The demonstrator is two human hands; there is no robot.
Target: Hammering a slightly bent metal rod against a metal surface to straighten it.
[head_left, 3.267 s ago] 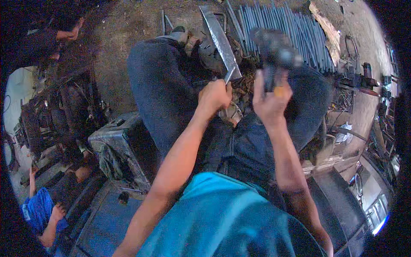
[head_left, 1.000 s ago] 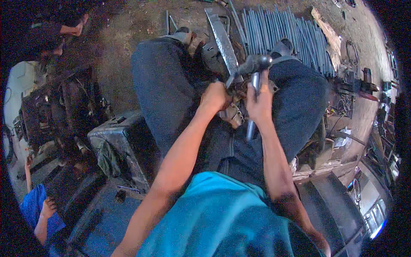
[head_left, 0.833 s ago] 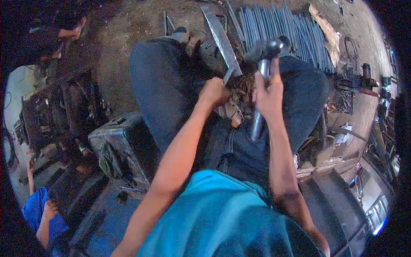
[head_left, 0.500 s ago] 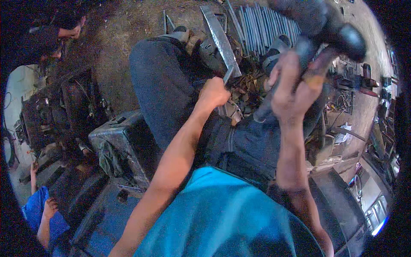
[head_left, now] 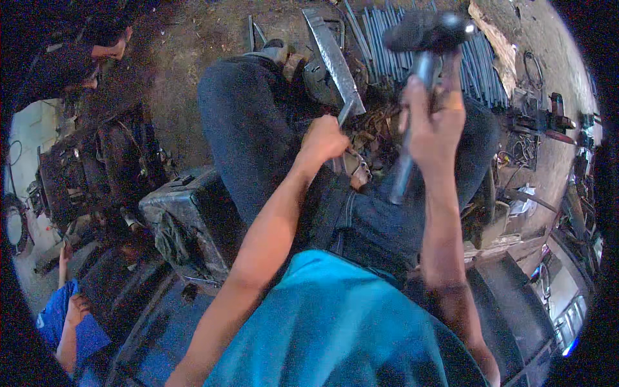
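Note:
My left hand (head_left: pixel 324 138) is closed round a narrow metal bar (head_left: pixel 349 111) that meets the near end of a long flat metal strip (head_left: pixel 330 58). I cannot tell whether bar and strip are one piece. The silvery strip lies slantwise over a round dark metal block (head_left: pixel 317 82) between my feet. My right hand (head_left: pixel 433 122) grips a hammer (head_left: pixel 401 174) by its tube-like handle. Its dark, rounded head (head_left: pixel 422 33) is held up, to the right of the strip and apart from it. Scraps (head_left: pixel 364 142) lie between my knees.
Many metal rods (head_left: pixel 387 48) lie on the ground ahead, beside a torn brown sheet (head_left: pixel 493 45). A worn dark box (head_left: pixel 187 213) stands at my left. Another person in a blue sleeve (head_left: pixel 74 319) is at the lower left. Tools and metal parts (head_left: pixel 535 126) lie at the right.
The hammer in my right hand has swung left and away from me, from the upper right to over the rods. My left hand and the strip have hardly moved.

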